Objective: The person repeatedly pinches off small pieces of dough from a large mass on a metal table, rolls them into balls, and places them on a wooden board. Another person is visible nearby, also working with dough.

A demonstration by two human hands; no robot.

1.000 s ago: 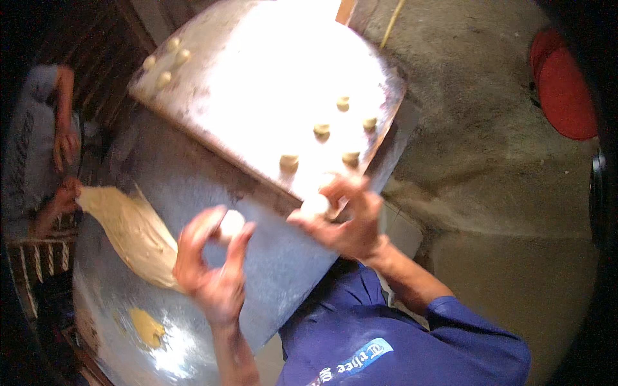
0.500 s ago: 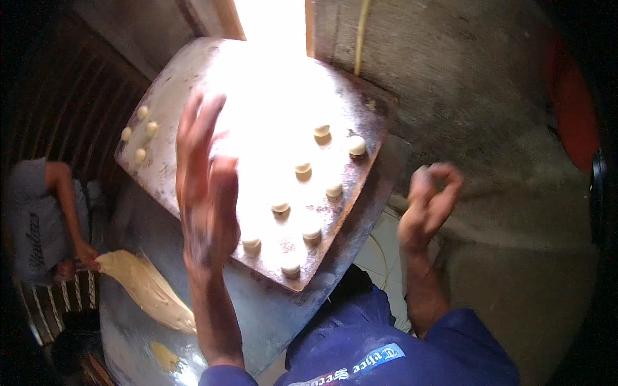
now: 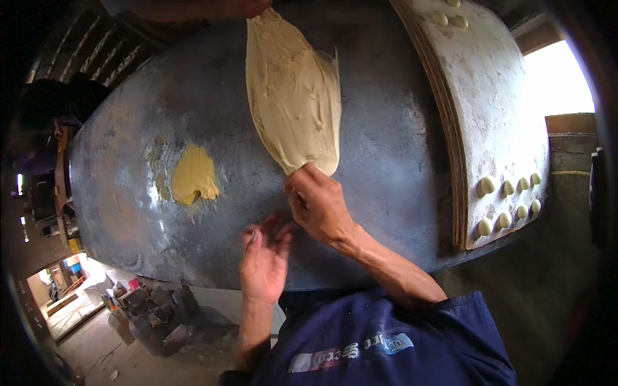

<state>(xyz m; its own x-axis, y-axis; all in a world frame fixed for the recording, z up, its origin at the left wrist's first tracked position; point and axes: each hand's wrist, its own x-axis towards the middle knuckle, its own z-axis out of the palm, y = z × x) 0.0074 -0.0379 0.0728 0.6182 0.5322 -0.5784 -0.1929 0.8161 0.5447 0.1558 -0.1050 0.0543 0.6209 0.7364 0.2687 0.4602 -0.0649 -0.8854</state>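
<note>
A long, thin sheet of pale dough [image 3: 295, 96] lies stretched on the grey metal table [image 3: 386, 148]. My right hand [image 3: 318, 202] pinches the near end of the sheet. My left hand [image 3: 265, 260] hovers just below it with fingers spread, holding nothing. Another person's hand [image 3: 212, 8] holds the far end of the dough at the top edge.
A smear of yellow paste [image 3: 193, 175] sits on the table left of the dough. A wooden board [image 3: 489, 109] on the right carries several small dough balls [image 3: 508, 199]. A dark-clothed person [image 3: 45, 106] is at the left; clutter lies on the floor [image 3: 148, 309].
The view has swung from the board with dough balls to the dough sheet. My right hand has taken the sheet's near end; my left hand has dropped beside it.
</note>
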